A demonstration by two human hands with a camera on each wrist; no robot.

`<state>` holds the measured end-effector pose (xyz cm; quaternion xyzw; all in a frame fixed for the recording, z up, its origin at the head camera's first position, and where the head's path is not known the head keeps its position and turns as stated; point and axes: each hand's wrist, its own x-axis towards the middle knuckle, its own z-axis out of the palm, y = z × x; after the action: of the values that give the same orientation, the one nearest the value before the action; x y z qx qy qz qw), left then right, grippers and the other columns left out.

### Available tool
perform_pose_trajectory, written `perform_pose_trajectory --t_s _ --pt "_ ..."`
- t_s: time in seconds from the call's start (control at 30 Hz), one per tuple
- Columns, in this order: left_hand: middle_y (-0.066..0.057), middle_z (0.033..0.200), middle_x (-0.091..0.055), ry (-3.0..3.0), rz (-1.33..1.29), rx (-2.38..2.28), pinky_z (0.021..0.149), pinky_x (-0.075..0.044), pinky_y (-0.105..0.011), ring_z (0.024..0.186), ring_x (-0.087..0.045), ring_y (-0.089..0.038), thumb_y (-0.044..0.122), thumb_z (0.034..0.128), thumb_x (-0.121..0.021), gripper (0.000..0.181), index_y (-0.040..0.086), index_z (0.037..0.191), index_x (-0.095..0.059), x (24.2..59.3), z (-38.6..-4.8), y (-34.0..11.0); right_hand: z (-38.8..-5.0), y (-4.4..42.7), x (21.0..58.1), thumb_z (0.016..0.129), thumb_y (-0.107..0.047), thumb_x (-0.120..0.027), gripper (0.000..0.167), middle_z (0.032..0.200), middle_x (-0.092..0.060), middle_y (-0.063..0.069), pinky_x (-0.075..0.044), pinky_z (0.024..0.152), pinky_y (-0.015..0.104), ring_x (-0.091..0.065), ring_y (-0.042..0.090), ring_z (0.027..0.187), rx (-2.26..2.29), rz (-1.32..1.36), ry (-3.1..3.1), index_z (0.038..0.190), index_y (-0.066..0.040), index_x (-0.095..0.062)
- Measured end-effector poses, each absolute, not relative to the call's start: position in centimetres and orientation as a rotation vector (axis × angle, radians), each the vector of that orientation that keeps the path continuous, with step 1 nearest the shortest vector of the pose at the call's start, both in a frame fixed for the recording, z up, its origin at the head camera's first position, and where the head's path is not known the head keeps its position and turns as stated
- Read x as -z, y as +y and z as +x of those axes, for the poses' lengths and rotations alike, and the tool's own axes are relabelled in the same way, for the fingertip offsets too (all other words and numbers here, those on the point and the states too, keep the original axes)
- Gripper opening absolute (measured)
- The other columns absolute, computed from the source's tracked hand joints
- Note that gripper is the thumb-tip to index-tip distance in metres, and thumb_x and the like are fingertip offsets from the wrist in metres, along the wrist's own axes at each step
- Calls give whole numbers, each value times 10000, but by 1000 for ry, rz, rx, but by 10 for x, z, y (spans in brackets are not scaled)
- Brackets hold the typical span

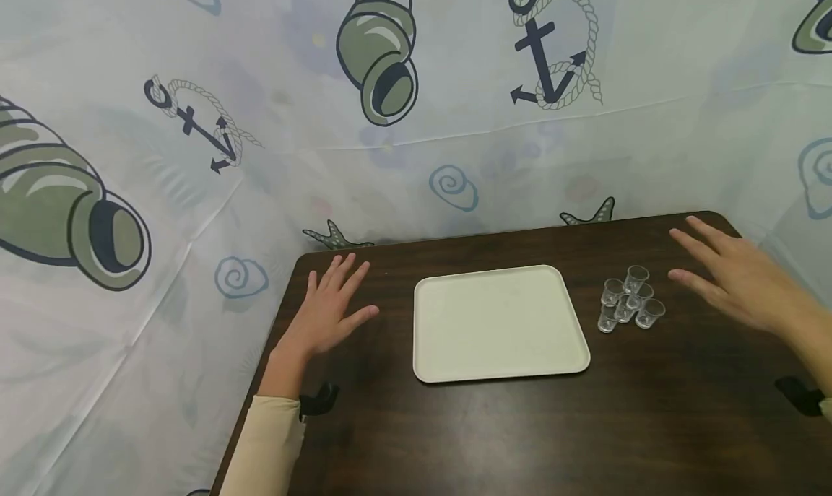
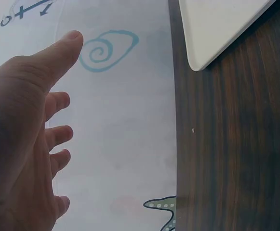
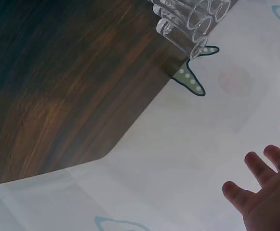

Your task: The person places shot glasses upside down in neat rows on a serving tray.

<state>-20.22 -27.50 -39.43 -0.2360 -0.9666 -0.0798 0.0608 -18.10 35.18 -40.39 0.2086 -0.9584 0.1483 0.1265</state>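
In the head view my left hand hovers left of a cream rectangular tray, its fingers spread and nothing in it. My right hand is held up at the far right, fingers extended, also holding nothing. Between the tray and that hand stands a cluster of several small clear shot glasses, close together on the table. The left wrist view shows the left hand apart from the tray's corner. In the right wrist view, the glasses appear at the top, away from the right hand's fingers.
A dark wooden table carries the tray and glasses. Behind it and to the left hangs a pale curtain printed with shells, anchors and starfish. The table's back edge lies near this curtain. A black strap is at the left wrist.
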Motion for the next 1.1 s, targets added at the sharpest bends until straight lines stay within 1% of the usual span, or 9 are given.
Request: perform_pose_trajectory --t_s 0.17,0.3,0.4,0.53,0.63,0.73,0.87,0.97,1.1 --pt "-64 1642 -90 -2923 -721 253 1101 -8 -692 1502 12 -273 617 937 -519 820 232 1587 -199 398 -202 -276 -178 350 406 1008 -326 -562 730 1621 -80 201 -140 1053 719 -234 597 1336 -496 538 -2863 1588 -134 -162" --pt "-82 1637 -116 -2926 -718 255 1097 -7 -698 1501 -9 -288 617 934 -523 820 219 1583 -218 402 -202 -277 -177 350 411 1020 -299 -545 722 1622 -63 202 -71 1091 690 -189 579 1369 -581 525 -2891 1592 -144 -134" --pt "-90 1633 -134 -2940 -715 265 1101 0 -691 1500 -14 -290 620 936 -517 820 226 1585 -209 407 -202 -278 -177 349 416 1018 -296 -550 729 1612 -76 228 -94 1074 707 -185 585 1367 -619 519 -2906 1592 -138 -129" --pt "-77 1630 -149 -2965 -711 336 1095 30 -692 1499 -25 -297 610 940 -521 807 223 1582 -222 416 -201 -277 -175 347 425 1016 -303 -554 750 1599 -65 267 -156 980 780 -132 605 1369 -708 472 -2933 1592 -124 -109" --pt "-84 1626 -161 -2995 -722 405 1082 39 -708 1497 -39 -313 605 944 -518 796 216 1579 -238 427 -200 -275 -173 348 435 1015 -296 -556 765 1584 -49 304 -146 967 792 -99 613 1370 -789 441 -2934 1586 -83 -94" --pt "-91 1624 -170 -3037 -732 462 1083 26 -710 1496 -44 -315 615 937 -522 800 235 1579 -234 440 -198 -273 -170 351 446 1015 -282 -558 767 1557 -72 351 -174 958 787 -139 626 1347 -841 424 -2920 1575 -37 -96" --pt "-103 1616 -194 -3074 -761 527 1070 -30 -734 1488 -81 -350 604 880 -626 861 233 1570 -268 458 -196 -271 -168 352 461 1010 -257 -571 759 1490 -167 417 -239 926 776 -239 653 1271 -869 394 -2913 1550 32 -124" --pt "-112 1610 -208 -3095 -795 566 1045 -72 -761 1476 -113 -391 585 823 -707 911 212 1556 -315 471 -194 -268 -167 352 471 996 -272 -596 773 1437 -234 446 -276 900 768 -288 665 1217 -863 333 -2947 1524 81 -155" --pt "-104 1612 -204 -3130 -808 605 1050 -94 -756 1478 -112 -384 633 782 -717 960 223 1554 -321 486 -191 -263 -167 351 482 968 -334 -632 800 1360 -308 485 -329 855 755 -343 682 1149 -857 219 -3021 1487 118 -223"
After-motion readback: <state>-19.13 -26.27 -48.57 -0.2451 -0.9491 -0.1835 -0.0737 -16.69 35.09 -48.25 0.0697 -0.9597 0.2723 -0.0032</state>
